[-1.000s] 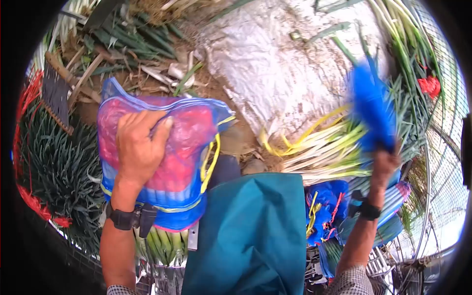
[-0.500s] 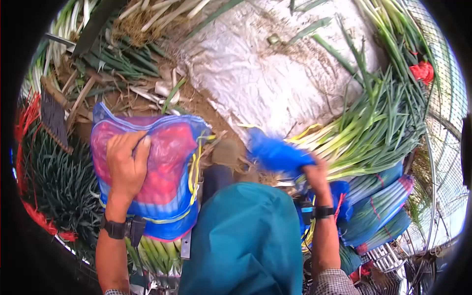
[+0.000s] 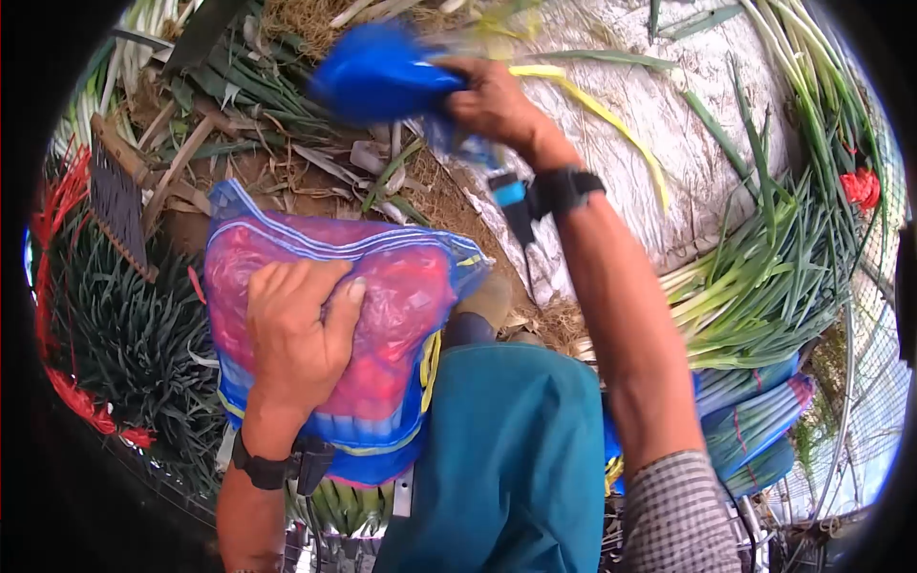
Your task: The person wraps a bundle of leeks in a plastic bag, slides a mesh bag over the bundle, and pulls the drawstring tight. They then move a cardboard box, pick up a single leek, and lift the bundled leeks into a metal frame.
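A blue mesh bag (image 3: pixel 387 382) with white edging and yellow straps lies over a bundle, with a pink, crinkled surface showing at its upper part. My left hand (image 3: pixel 301 325) presses on top of it, fingers bent against the mesh and thumb alongside. Green onion stalks (image 3: pixel 349 506) stick out below the bag. Raised over the far ground, my right hand (image 3: pixel 497 105) is closed on a blue bag (image 3: pixel 387 74), bunched up and smeared by motion. A yellow strap (image 3: pixel 611 119) hangs in the air to the right of that hand.
Loose green onions (image 3: pixel 764 277) are heaped at the right, beside wrapped bundles (image 3: pixel 755 420). A dirty white sheet (image 3: pixel 611 181) covers the ground ahead. More green onions (image 3: pixel 119 353) stand at the left with red twine (image 3: pixel 72 387), below a toothed tool (image 3: pixel 115 205). My covered knee (image 3: pixel 511 430) fills the lower middle.
My right hand has swung up and to the left with the blue bag, from beside my knee to over the far ground. My left hand stays on the mesh bag.
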### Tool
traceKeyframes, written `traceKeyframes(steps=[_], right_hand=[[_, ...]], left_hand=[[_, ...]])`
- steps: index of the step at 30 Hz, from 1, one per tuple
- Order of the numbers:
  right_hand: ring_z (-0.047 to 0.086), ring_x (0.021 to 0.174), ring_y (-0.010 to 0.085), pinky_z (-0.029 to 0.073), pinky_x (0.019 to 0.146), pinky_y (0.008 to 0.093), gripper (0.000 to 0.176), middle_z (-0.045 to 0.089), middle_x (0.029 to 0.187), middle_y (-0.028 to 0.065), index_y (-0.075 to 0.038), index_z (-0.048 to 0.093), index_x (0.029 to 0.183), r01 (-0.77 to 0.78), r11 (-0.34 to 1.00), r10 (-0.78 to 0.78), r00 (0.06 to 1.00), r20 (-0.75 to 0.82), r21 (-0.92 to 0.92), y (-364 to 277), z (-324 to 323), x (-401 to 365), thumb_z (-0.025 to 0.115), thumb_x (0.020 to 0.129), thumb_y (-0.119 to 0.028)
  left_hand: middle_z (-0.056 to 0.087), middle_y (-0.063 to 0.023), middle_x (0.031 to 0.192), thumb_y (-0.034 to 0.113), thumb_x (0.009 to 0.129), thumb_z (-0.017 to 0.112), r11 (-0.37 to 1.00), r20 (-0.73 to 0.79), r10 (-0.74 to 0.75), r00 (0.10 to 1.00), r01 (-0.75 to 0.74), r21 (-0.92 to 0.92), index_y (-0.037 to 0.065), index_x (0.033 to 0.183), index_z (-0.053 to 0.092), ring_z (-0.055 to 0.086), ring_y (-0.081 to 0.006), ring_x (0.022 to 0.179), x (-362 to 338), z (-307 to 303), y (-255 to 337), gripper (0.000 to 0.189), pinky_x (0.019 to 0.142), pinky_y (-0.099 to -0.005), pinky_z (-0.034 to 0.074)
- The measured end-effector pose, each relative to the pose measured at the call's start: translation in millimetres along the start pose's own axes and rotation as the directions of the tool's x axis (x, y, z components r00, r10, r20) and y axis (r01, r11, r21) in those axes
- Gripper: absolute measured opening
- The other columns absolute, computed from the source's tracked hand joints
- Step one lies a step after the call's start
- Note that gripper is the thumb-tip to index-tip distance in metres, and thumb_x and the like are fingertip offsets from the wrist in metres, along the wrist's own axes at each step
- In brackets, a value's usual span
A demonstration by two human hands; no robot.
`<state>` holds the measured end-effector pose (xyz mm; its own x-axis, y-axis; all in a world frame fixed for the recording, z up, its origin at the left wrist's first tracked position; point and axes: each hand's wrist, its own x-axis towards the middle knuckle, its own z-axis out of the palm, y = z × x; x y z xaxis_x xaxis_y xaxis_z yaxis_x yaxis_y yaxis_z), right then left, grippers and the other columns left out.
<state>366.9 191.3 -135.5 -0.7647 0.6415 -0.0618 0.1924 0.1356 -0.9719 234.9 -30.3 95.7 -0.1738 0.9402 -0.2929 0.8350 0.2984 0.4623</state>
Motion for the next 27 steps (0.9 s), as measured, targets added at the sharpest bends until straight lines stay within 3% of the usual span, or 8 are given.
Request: traceKeyframes(steps=[5, 10, 11, 14, 17, 21, 24, 27], right_hand=[[0.066, 0.078, 0.0153, 0.058, 0.062, 0.0274, 0.052, 0.068, 0.101, 0.0096, 0.004, 0.051, 0.136, 0.063, 0.862, 0.115, 0.942, -0.316, 0.502, -79.1, -96.7, -13.0, 0.055, 0.085, 0.002], [0.065, 0.079, 0.0461, 0.053, 0.07, 0.0523, 0.044, 0.069, 0.094, 0.0265, 0.003, 0.06, 0.122, -0.397, 0.41, 0.05, 0.909, -0.414, -0.821, 54.8, -157.2, -130.5, 0.051, 0.094, -0.029], [0.068, 0.072, 0.0428, 0.056, 0.065, 0.0493, 0.037, 0.07, 0.089, 0.0209, -0.003, 0.06, 0.115, -0.578, 0.303, 0.58, 0.743, -0.334, -0.758, 35.2, -129.7, -169.3, 0.06, 0.088, -0.028], [0.066, 0.108, 0.037, 0.053, 0.088, 0.0486, 0.044, 0.069, 0.112, 0.0227, -0.004, 0.062, 0.123, -0.204, 0.744, 0.641, 0.483, 0.596, -0.636, 81.9, -49.1, -425.6, 0.06, 0.078, -0.005], [0.069, 0.1, 0.0364, 0.054, 0.088, 0.0439, 0.049, 0.071, 0.111, 0.0196, -0.003, 0.067, 0.121, -0.638, 0.617, 0.761, 0.336, 0.554, -0.461, -84.6, -37.5, -449.1, 0.068, 0.071, -0.007], [0.067, 0.083, 0.0222, 0.055, 0.075, 0.0354, 0.034, 0.071, 0.099, 0.0065, 0.002, 0.067, 0.111, -0.864, 0.409, 0.894, 0.445, 0.063, 0.294, -184.5, -144.6, -463.0, 0.07, 0.079, -0.01], [0.062, 0.079, 0.0168, 0.052, 0.072, 0.0327, 0.035, 0.069, 0.098, 0.0065, 0.004, 0.065, 0.112, -0.193, 0.522, 0.852, 0.159, -0.499, 0.83, -209.2, -172.4, -436.6, 0.07, 0.084, -0.016], [0.062, 0.076, 0.0173, 0.051, 0.076, 0.0307, 0.028, 0.07, 0.095, 0.0066, 0.003, 0.064, 0.111, -0.493, 0.863, 0.31, 0.341, -0.887, 0.112, -168.6, -208.8, -419.6, 0.068, 0.09, -0.016]], left_hand=[[0.067, -0.0128, 0.087, 0.016, 0.091, 0.063, 1.0, -0.005, 0.014, 1.0, -0.014, -0.013, 0.002, 0.097, 0.069, 0.06, -0.0327, 0.083, -2.8, -2.8, -3.9, 0.017, 0.083, -0.0411, 0.04], [0.068, -0.0123, 0.087, 0.019, 0.092, 0.063, 1.0, -0.019, 0.013, 1.0, -0.013, 0.001, 0.002, 0.097, 0.069, 0.062, -0.0325, 0.085, -5.3, -1.8, -5.8, 0.018, 0.084, -0.0408, 0.041], [0.068, -0.0122, 0.087, 0.019, 0.092, 0.063, 1.0, -0.022, 0.011, 1.0, -0.012, -0.008, 0.002, 0.096, 0.069, 0.062, -0.0324, 0.085, -5.2, -2.2, -5.3, 0.018, 0.084, -0.0407, 0.041], [0.069, -0.0123, 0.088, 0.02, 0.093, 0.062, 1.0, -0.036, 0.018, 0.999, -0.018, 0.002, 0.002, 0.096, 0.07, 0.062, -0.0323, 0.085, -6.3, -1.5, -7.7, 0.02, 0.085, -0.0407, 0.042], [0.069, -0.0122, 0.088, 0.025, 0.093, 0.062, 1.0, -0.036, 0.028, 0.999, -0.028, 0.005, 0.004, 0.094, 0.071, 0.062, -0.0327, 0.084, -12.0, 6.0, -8.0, 0.023, 0.082, -0.0422, 0.042], [0.07, -0.0115, 0.091, 0.027, 0.094, 0.062, 0.996, -0.03, 0.039, 0.999, -0.036, 0.085, 0.005, 0.095, 0.071, 0.063, -0.0329, 0.088, -10.1, 5.3, -7.0, 0.024, 0.082, -0.0432, 0.042], [0.07, -0.0137, 0.098, 0.026, 0.094, 0.062, 0.987, -0.048, 0.093, 0.994, -0.086, 0.132, 0.004, 0.103, 0.07, 0.062, -0.0345, 0.093, -10.0, -2.7, 4.9, 0.025, 0.086, -0.0438, 0.043], [0.069, -0.0172, 0.106, 0.021, 0.093, 0.062, 0.951, -0.162, 0.234, 0.959, -0.191, 0.244, 0.002, 0.11, 0.068, 0.061, -0.0371, 0.098, -33.9, -36.1, 49.6, 0.026, 0.091, -0.0453, 0.043]])
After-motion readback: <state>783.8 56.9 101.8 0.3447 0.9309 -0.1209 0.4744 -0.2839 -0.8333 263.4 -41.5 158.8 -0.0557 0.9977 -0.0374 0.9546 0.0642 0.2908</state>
